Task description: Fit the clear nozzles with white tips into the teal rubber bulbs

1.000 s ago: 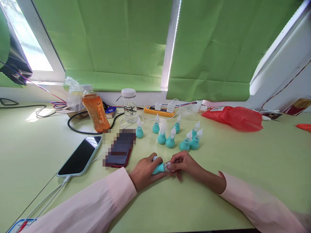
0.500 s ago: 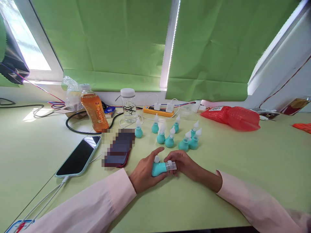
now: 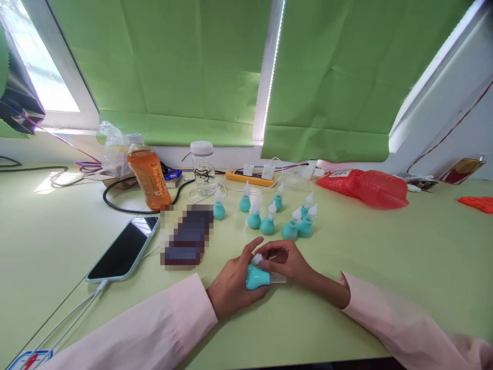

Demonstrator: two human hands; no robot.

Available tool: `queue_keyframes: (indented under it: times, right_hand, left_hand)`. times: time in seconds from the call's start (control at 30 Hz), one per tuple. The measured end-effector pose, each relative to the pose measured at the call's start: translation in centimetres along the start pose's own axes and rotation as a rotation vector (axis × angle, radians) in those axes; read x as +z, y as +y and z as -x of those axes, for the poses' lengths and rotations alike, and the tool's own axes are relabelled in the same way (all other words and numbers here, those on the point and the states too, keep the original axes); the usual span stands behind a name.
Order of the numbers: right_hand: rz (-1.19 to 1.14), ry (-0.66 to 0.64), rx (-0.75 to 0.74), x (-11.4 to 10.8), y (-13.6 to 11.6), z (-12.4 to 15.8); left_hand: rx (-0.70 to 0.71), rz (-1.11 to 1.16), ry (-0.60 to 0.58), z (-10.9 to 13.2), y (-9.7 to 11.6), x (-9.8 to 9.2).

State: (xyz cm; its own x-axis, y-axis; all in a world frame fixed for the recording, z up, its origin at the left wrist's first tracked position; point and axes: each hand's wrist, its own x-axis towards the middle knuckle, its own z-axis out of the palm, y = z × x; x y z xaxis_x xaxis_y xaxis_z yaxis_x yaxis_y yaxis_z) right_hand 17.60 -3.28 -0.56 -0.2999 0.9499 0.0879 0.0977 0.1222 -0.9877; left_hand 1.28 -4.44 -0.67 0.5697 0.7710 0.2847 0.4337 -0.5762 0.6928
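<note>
My left hand (image 3: 235, 282) is closed around a teal rubber bulb (image 3: 257, 277), which looks like a nasal aspirator bulb lying on its side. A clear plastic tube (image 3: 279, 278) sticks out of its right end, below my right hand. With thumb and fingertips, my right hand (image 3: 285, 258) pinches a small white tip (image 3: 257, 259) just above the bulb. Past my hands stand several more teal aspirators with pale pointed tips, among them one aspirator (image 3: 267, 224) near the middle and another (image 3: 219, 209) off to the left.
Left of my hands lie a phone (image 3: 125, 249) with a charging cable and a second, pixelated phone (image 3: 188, 236). Behind are an orange drink bottle (image 3: 149, 177), a clear water bottle (image 3: 204, 174), a yellow power strip (image 3: 246, 177) and a red plastic bag (image 3: 370, 189).
My right fingers have moved left and up from the clear tube's end to the white tip. The bulb has shifted slightly right and down in my left hand.
</note>
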Motion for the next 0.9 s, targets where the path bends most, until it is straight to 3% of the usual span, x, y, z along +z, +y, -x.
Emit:
queue_keyframes:
  times: [0.17, 0.4, 0.57, 0.7, 0.8, 0.9]
  right_hand:
    - [-0.123, 0.087, -0.021, -1.1, -0.2, -0.4]
    - [-0.356, -0.054, 0.102, -2.2, 0.8, -1.0]
    - [-0.462, -0.086, 0.146, -2.6, 0.5, -1.2]
    - [-0.489, -0.039, 0.154, -2.4, 0.2, -1.1]
    - [-0.504, -0.002, 0.175, -1.9, 0.1, -0.8]
    - [-0.547, -0.046, 0.161, -1.4, 0.0, -0.6]
  left_hand:
    - [0.003, -0.048, 0.112, -0.1, -0.3, -0.3]
    - [0.022, -0.085, 0.189, -0.3, -0.1, -0.8]
    - [-0.071, -0.106, 0.137, -0.6, -0.2, -1.1]
    - [-0.081, -0.065, 0.075, -0.6, -0.5, -0.8]
    - [-0.101, -0.045, 0.083, -0.6, -0.5, -0.7]
    - [-0.140, -0.011, 0.092, -0.7, -0.4, -0.7]
